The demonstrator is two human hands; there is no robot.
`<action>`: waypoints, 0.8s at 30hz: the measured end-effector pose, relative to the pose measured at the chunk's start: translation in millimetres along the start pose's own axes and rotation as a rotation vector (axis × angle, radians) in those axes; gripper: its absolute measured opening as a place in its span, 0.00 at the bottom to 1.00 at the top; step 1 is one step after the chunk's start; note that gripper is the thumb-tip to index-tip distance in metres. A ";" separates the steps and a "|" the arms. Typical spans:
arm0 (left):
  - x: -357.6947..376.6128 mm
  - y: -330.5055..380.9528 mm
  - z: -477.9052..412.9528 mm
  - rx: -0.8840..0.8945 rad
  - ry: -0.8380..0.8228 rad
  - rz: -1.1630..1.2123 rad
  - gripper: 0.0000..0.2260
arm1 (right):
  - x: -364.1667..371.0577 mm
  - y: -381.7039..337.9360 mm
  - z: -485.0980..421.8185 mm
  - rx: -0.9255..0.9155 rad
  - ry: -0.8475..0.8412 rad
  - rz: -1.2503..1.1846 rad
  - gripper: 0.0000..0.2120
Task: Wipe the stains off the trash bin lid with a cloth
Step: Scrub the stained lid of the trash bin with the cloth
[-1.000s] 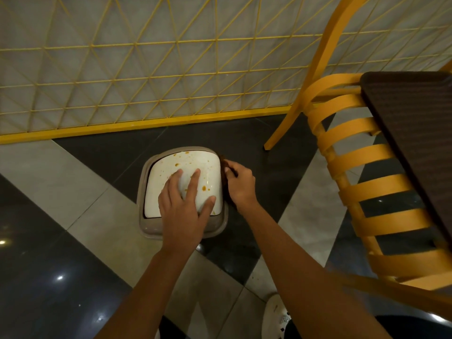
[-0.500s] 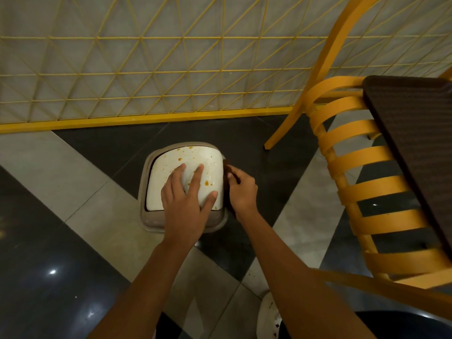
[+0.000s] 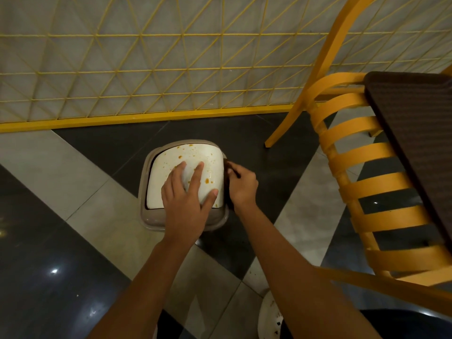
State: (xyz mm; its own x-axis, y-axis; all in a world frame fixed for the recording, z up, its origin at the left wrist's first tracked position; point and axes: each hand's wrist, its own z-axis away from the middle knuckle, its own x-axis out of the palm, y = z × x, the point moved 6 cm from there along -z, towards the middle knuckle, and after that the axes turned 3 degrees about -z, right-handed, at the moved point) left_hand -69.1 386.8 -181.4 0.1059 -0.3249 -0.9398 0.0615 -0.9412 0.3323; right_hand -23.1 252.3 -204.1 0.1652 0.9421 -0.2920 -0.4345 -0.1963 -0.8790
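Observation:
A small grey-brown trash bin (image 3: 151,220) stands on the floor below me. Its white lid (image 3: 195,155) is speckled with orange stains. My left hand (image 3: 187,200) lies flat on the lid with fingers spread and straight. My right hand (image 3: 242,187) is at the lid's right edge, its fingers curled round a dark brown cloth (image 3: 228,167) that hangs against the bin's right side. Most of the cloth is hidden by the hand.
A yellow slatted chair (image 3: 362,152) stands close on the right, with a dark table top (image 3: 415,123) over it. A yellow lattice fence (image 3: 146,69) runs behind the bin. The floor has dark glossy and grey tiles. A white shoe (image 3: 269,316) shows at the bottom.
My right hand with the cloth has shifted slightly along the lid's right edge. My left hand stays flat on the lid. The view has drifted a little.

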 end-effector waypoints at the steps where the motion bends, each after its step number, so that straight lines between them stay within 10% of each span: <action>1: 0.5 -0.3 0.1 0.000 0.001 0.001 0.30 | 2.0 -5.3 -9.3 -0.018 -0.011 0.016 0.14; 24: 0.6 -0.9 -0.1 0.022 0.028 -0.024 0.29 | 6.9 -0.6 -17.5 -0.161 -0.042 0.211 0.16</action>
State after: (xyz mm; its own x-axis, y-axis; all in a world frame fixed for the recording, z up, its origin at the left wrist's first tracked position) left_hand -69.0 387.4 -182.2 0.1322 -0.2994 -0.9449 0.0426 -0.9507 0.3072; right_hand -6.2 254.1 -212.2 0.0477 0.8853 -0.4626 -0.3085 -0.4274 -0.8498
